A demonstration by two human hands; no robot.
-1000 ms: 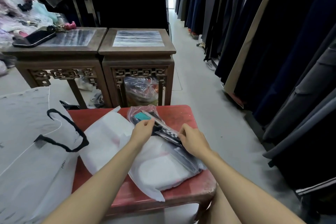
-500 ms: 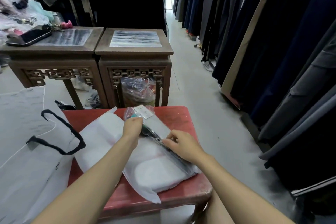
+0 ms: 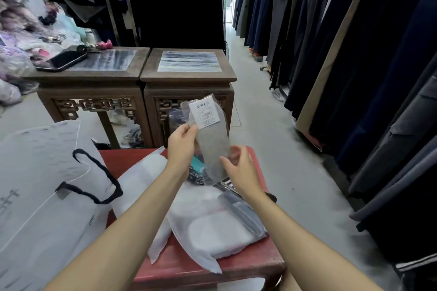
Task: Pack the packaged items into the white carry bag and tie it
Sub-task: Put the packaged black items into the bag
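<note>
The sock packet is pinched near its top edge by the left hand, thumb in front and fingers curled at its side, just below the white label. Its lower end is taken loosely by the right hand: the thumb is set in front and a fingertip is seen through the clear plastic behind. The packet is held upright and clear of the pile, label toward the camera, probably so that it can be checked and straightened before packing.

Beneath the hands, the remaining packaged goods are left on the red table: a large white wrapped bundle, a dark striped packet laid against it, and something teal partly hidden by the left wrist.

The white carry bag is kept at the left, just beside the table, its black handles turned toward the pile, so that a short reach would be enough. Nothing can be seen inside it from here, and the tying is judged to be some way off.

Behind, two carved wooden stands are placed side by side, and a phone is laid on the left one.
</note>
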